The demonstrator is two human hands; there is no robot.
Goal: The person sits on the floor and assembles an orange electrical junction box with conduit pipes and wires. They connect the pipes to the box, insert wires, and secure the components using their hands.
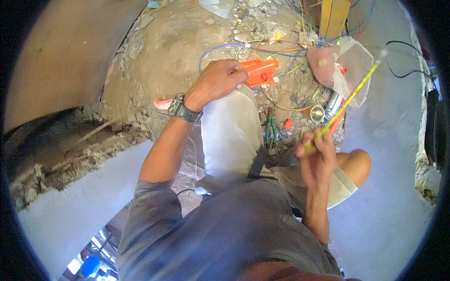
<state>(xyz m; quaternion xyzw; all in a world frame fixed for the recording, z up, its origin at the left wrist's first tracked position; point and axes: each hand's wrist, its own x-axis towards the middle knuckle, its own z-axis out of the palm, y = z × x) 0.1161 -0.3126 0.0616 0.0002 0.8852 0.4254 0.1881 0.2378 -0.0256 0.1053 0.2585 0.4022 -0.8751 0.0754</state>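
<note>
My left hand (219, 80), with a dark watch on its wrist, rests over my bent knee. Its fingers are curled at the near edge of a bright orange plastic electrical box (259, 71), whose left part they hide. On the right, my right hand (318, 152) is closed around the lower end of a thin yellow rod (355, 92) with dark marks along it. The rod slants up and away to the right, and its far tip is blurred. Green-handled pliers (270, 130) and a small orange-red piece (288, 124) lie on the ground between my hands.
Loose coloured wires (225, 46) spread over the rubble beyond the orange box. An open can (317, 113), a spray can (333, 105) and a clear plastic bag (356, 70) are at the right. A grey wall (386, 154) rises beside my right knee; a yellow post (333, 18) stands behind.
</note>
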